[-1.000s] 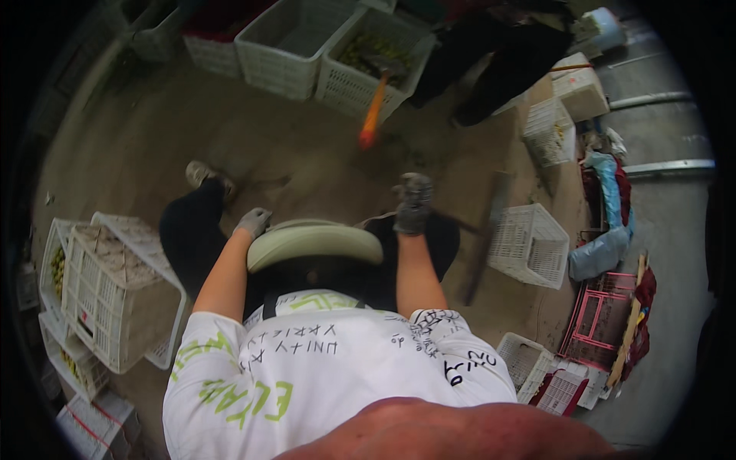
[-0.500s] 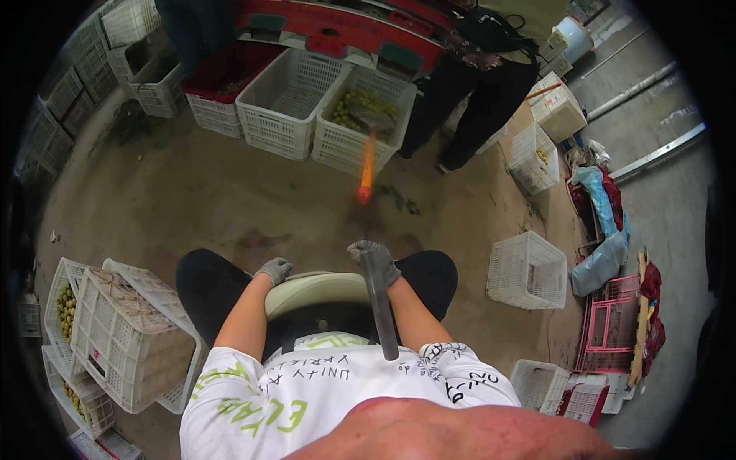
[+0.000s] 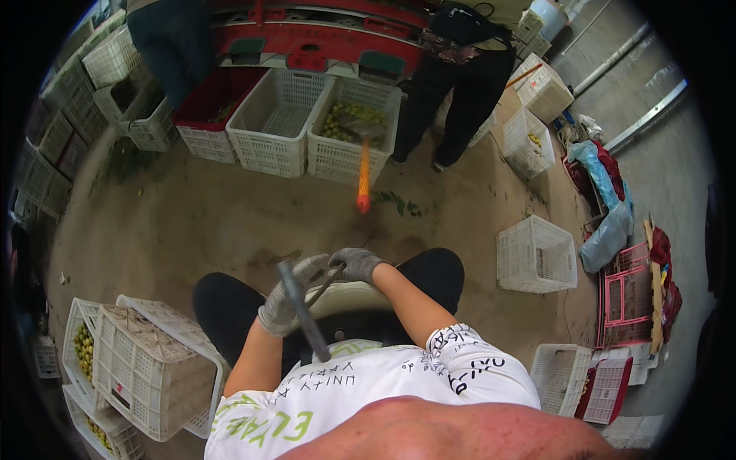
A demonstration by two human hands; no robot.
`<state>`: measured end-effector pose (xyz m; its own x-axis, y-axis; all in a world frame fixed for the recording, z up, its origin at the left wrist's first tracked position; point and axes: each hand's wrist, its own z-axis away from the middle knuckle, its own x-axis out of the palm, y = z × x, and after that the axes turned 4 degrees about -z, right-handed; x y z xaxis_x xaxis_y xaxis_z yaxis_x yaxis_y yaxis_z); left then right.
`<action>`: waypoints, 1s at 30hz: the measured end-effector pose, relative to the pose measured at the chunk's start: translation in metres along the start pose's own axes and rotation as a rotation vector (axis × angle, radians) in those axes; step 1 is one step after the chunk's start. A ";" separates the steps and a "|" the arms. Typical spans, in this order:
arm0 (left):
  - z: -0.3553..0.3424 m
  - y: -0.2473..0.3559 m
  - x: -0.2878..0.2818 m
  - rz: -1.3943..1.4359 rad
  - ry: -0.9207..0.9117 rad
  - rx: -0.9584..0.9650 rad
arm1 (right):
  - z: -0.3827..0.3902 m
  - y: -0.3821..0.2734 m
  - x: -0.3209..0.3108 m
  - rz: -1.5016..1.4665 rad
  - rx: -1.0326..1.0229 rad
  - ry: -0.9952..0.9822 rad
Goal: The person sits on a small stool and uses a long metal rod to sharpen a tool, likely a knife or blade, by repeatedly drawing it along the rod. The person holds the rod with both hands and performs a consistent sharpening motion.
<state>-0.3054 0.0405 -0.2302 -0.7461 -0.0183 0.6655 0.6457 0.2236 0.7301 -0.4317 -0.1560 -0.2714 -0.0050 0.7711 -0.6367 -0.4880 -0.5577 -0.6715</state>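
Observation:
My left hand [image 3: 291, 299], in a grey glove, is closed around a dark bar [image 3: 313, 330] slanting toward my shirt. My right hand [image 3: 353, 267], also gloved, is beside it, fingers curled on a thin dark curved piece that I cannot make out. Both are over a pale green curved object [image 3: 353, 303] between my thighs. Ahead, a white crate [image 3: 345, 162] holds yellow-green fruit [image 3: 337, 119] and a grey tool head with an orange handle [image 3: 364, 176] hanging toward me.
Two people [image 3: 445, 100] [image 3: 172, 54] stand by red machinery [image 3: 322, 27]. More crates [image 3: 264, 142] line the front. Stacked crates with fruit [image 3: 146, 360] sit at my left; an empty crate [image 3: 537, 253], pink racks [image 3: 621, 307] and blue plastic [image 3: 602, 238] are at my right.
The bar has moved from my right hand's side leftward into my left hand. My left hand has risen and my right hand has moved inward. The view has tilted upward, showing more machinery.

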 end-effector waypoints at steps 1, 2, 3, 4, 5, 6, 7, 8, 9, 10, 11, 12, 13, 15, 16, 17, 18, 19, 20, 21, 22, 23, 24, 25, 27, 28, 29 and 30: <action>-0.003 0.007 0.013 -0.073 -0.067 -0.070 | -0.005 0.000 0.000 -0.001 0.018 -0.101; -0.004 0.010 0.024 0.009 0.071 -0.244 | -0.007 0.002 0.001 0.011 0.012 -0.140; -0.004 0.011 0.031 0.066 0.174 -0.243 | -0.009 0.004 0.001 -0.007 -0.025 -0.159; -0.004 0.009 0.036 0.209 0.142 -0.117 | -0.011 0.007 0.002 -0.005 -0.039 -0.190; -0.001 0.006 0.039 -0.008 0.241 -0.086 | -0.010 0.011 0.002 -0.087 0.005 -0.187; 0.003 0.002 0.042 0.110 0.230 -0.009 | -0.010 0.014 0.003 -0.108 -0.017 -0.186; 0.005 -0.006 0.045 0.069 0.277 0.042 | -0.009 0.017 0.002 -0.106 -0.003 -0.213; 0.007 -0.014 0.049 0.035 0.192 0.188 | -0.007 0.019 0.003 -0.107 0.040 -0.254; 0.010 -0.019 0.049 -0.024 0.260 0.120 | -0.004 0.022 0.001 -0.172 0.002 -0.241; 0.011 -0.024 0.049 -0.077 0.247 0.091 | 0.001 0.024 0.000 -0.155 -0.033 -0.190; 0.009 -0.028 0.048 -0.090 0.249 0.056 | 0.007 0.027 -0.003 -0.080 -0.041 -0.107; 0.003 -0.031 0.045 -0.098 0.186 0.022 | 0.015 0.029 -0.006 -0.034 -0.080 -0.037; -0.006 -0.034 0.043 -0.064 0.147 -0.021 | 0.025 0.032 -0.009 0.025 -0.063 0.039; -0.022 -0.036 0.037 -0.160 0.046 -0.050 | 0.048 0.039 -0.019 0.125 -0.052 0.170; -0.043 -0.039 0.032 -0.224 0.136 -0.083 | 0.065 0.045 -0.025 0.070 -0.058 0.258; -0.067 -0.040 0.026 -0.270 0.240 -0.148 | 0.085 0.053 -0.032 0.007 -0.065 0.349; -0.091 -0.037 0.018 -0.127 0.345 -0.276 | 0.101 0.058 -0.034 0.006 -0.042 0.465; -0.112 -0.036 0.013 -0.020 0.536 -0.337 | 0.110 0.065 -0.043 0.010 0.016 0.450; -0.137 -0.031 0.006 0.030 0.561 -0.413 | 0.124 0.071 -0.049 0.043 0.040 0.510; -0.157 -0.029 0.001 0.081 0.585 -0.488 | 0.136 0.076 -0.054 0.038 0.125 0.577; -0.176 -0.033 0.002 0.113 0.592 -0.532 | 0.148 0.081 -0.057 0.052 0.233 0.626; -0.192 -0.037 0.003 0.145 0.599 -0.574 | 0.157 0.085 -0.057 -0.013 0.290 0.626; -0.208 -0.043 0.006 0.178 0.593 -0.600 | 0.164 0.088 -0.057 -0.072 0.366 0.618; -0.223 -0.049 0.010 0.208 0.606 -0.617 | 0.171 0.090 -0.053 -0.132 0.422 0.639; -0.245 -0.060 0.018 0.273 0.582 -0.614 | 0.179 0.093 -0.042 -0.206 0.417 0.632; -0.250 -0.063 0.021 0.309 0.596 -0.603 | 0.182 0.095 -0.036 -0.163 0.378 0.627; -0.254 -0.066 0.024 0.353 0.588 -0.589 | 0.181 0.097 -0.031 -0.108 0.294 0.690; -0.256 -0.067 0.026 0.397 0.580 -0.576 | 0.179 0.101 -0.027 -0.077 0.254 0.744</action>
<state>-0.3269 -0.2245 -0.2223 -0.3530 -0.5664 0.7447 0.9355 -0.2006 0.2908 -0.6373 -0.1781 -0.2536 0.5785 0.3460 -0.7386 -0.6484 -0.3543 -0.6738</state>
